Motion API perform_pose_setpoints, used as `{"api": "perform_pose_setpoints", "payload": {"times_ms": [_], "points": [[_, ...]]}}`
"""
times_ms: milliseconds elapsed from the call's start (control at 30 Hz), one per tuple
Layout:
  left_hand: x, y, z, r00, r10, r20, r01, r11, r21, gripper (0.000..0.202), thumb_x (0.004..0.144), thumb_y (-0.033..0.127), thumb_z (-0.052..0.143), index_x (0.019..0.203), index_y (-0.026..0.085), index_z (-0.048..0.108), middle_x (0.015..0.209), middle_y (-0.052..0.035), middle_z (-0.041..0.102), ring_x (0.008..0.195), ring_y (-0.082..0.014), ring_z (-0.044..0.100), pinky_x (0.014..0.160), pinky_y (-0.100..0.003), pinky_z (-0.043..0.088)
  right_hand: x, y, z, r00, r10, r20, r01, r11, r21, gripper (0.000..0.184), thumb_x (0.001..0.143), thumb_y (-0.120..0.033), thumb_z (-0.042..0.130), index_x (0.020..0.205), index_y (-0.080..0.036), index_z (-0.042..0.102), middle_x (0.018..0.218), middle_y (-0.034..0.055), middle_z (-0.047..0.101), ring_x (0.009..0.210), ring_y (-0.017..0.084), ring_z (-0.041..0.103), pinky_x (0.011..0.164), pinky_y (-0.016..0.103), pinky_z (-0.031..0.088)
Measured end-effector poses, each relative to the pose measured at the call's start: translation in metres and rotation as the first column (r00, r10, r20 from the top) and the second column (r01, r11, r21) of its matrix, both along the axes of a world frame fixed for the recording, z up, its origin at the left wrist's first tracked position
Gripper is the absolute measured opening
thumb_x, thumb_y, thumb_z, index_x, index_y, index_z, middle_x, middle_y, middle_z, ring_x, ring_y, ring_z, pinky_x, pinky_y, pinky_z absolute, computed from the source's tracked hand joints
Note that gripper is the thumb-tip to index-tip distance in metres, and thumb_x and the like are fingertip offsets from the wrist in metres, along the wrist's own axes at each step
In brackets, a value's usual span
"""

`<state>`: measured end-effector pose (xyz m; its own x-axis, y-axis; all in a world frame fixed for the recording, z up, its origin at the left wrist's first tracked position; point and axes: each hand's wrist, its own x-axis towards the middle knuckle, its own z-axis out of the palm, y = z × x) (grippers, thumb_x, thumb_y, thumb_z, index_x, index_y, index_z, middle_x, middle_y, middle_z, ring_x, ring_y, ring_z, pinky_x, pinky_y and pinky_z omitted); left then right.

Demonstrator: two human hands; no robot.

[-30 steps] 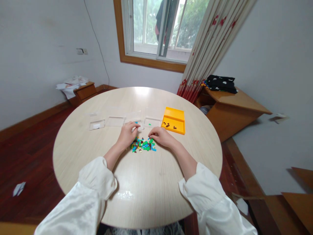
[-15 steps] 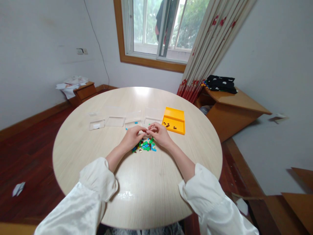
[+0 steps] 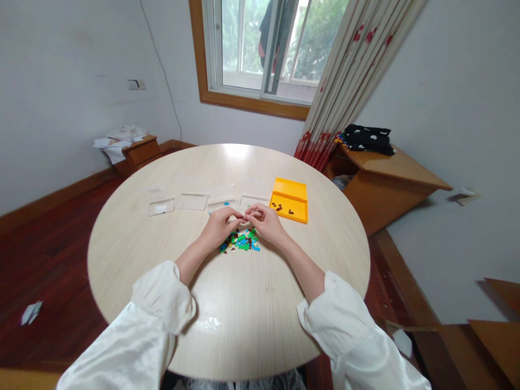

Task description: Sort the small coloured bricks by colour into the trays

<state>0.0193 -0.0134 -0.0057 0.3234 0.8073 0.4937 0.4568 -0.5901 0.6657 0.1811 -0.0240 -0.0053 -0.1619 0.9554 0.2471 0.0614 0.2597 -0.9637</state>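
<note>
Above a heap of small toy bricks (image 3: 245, 241) in green, blue, brown, yellow and white, my two hands meet fingertip to fingertip. My left hand (image 3: 219, 226) is closed in a pinch, thumb against index finger. Facing it, my right hand (image 3: 266, 222) pinches at the same spot. Whatever lies between the fingertips is too small and too covered to name. To the right of my right hand lies an opened yellow case (image 3: 298, 188) with several brown bricks (image 3: 278, 207) in its near half. A blue brick (image 3: 226, 203) sits in a clear box beyond my left hand.
Several clear plastic boxes with raised lids, one of them a clear box (image 3: 192, 202), stand in a row left of the yellow case on the round table (image 3: 244, 309). A wooden cabinet (image 3: 390, 179) carrying black cloth (image 3: 368, 140) is at the right. Beyond the window stands a person (image 3: 266, 35).
Both hands stay over the heap with their fingertips together; the fingers have shifted only slightly. The bricks, boxes and yellow case look the same.
</note>
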Motion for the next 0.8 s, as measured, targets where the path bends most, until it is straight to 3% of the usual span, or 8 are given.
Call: {"api": "perform_pose_setpoints", "payload": {"times_ms": [400,800], "points": [[-0.0008,0.0001,0.0007,1.0,0.012,0.01,-0.013,0.999,0.037,0.007,0.077,0.017,0.059,0.076,0.017,0.066,0.073,-0.0008,0.068,0.064,-0.0117,0.055,0.063,-0.023,0.043,0.0005,0.0014,-0.0001,1.0,0.001,-0.016,0.0,1.0,0.024,0.016,0.071,-0.031,0.063,0.075,-0.018,0.056,0.068,-0.0005,0.064,0.067,0.013,0.063,0.067,0.027,0.049],[-0.0009,0.0001,0.0002,0.998,0.051,0.027,-0.052,0.999,0.015,0.01,0.076,0.023,0.063,0.07,0.016,0.065,0.066,-0.0006,0.065,0.056,-0.0102,0.049,0.055,-0.023,0.037,-0.0017,-0.0007,0.0001,0.999,0.026,0.037,-0.026,1.0,0.003,0.029,0.072,-0.045,0.065,0.081,-0.018,0.063,0.074,0.0022,0.067,0.07,0.015,0.064,0.067,0.028,0.051]]}}
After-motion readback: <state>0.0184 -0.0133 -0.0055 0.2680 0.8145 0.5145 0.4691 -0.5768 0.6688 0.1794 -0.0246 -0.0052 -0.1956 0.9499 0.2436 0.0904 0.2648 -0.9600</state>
